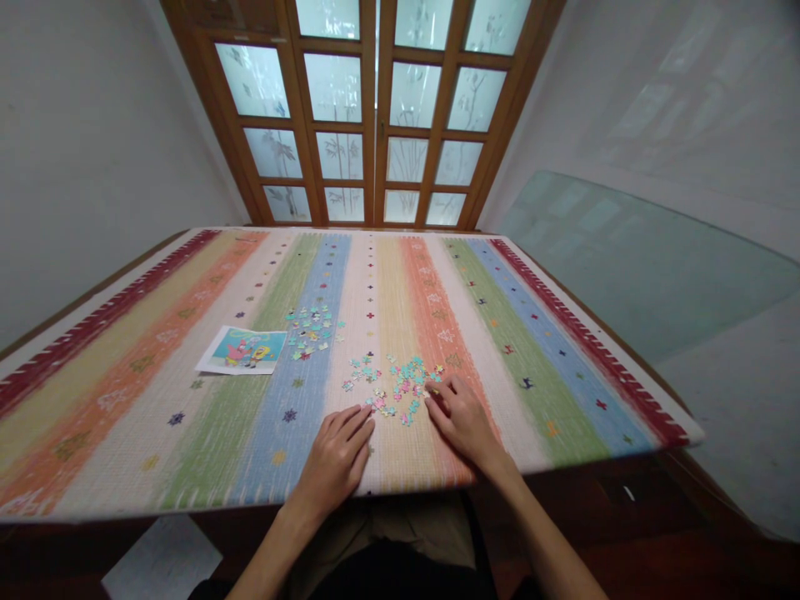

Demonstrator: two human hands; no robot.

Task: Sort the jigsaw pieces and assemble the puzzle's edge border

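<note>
Loose jigsaw pieces (409, 375), teal, pink and yellow, lie spread on the striped tablecloth in front of me. My right hand (459, 417) is at their right edge, thumb and fingertips close together over a piece; whether one is pinched there is too small to tell. Flat on the cloth rests my left hand (337, 454), its fingertips beside the lower left pieces, holding nothing. Farther back and to the left is a second cluster of pieces (312, 329). Beside that cluster lies a picture card (243, 351) with a pink and a yellow cartoon figure.
The striped tablecloth (262, 450) covers a wide table whose near edge runs just below my hands. Wooden doors (377, 108) with glass panes stand behind it. A greenish glass panel (625, 258) leans along the right wall. A pale sheet (161, 560) shows below the table at left.
</note>
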